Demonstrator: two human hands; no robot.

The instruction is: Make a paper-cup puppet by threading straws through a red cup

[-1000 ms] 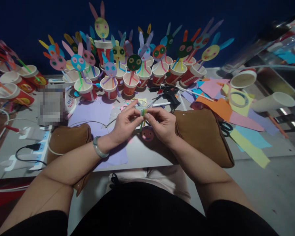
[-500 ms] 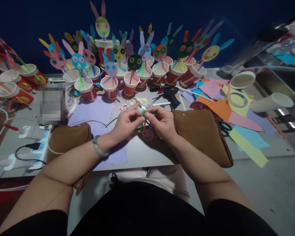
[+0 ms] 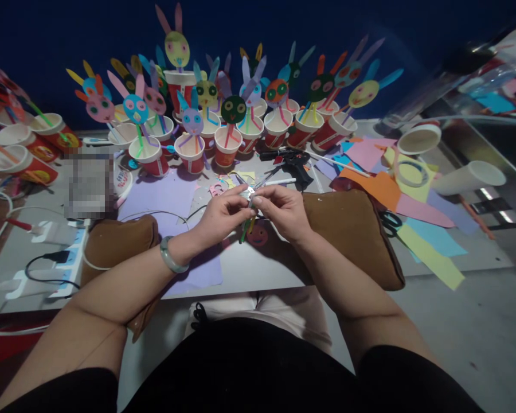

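Note:
My left hand (image 3: 223, 215) and my right hand (image 3: 284, 211) meet above the table's middle, fingertips pinched close together. Between them are a small pale piece, too small to name, and green and yellow straws (image 3: 244, 229) that point down toward me. Which hand grips which piece cannot be made out. Just below the fingers lies a round reddish paper face (image 3: 257, 234) with drawn eyes and mouth. A black glue gun (image 3: 298, 166) rests beyond my right hand, and scissors blades seem to lie behind my fingertips.
Red paper cups (image 3: 227, 146) with rabbit faces on straws line the back. Brown cushions (image 3: 352, 238) (image 3: 120, 244) flank my forearms. Coloured paper (image 3: 430, 252), black scissors (image 3: 389, 222) and a tape roll (image 3: 413, 172) lie right. A power strip (image 3: 75, 258) with cables is left.
The green straw between my hands has swung down and slightly left, its end now lower. Both hands stay nearly in place, still pinched together. The view has shifted slightly.

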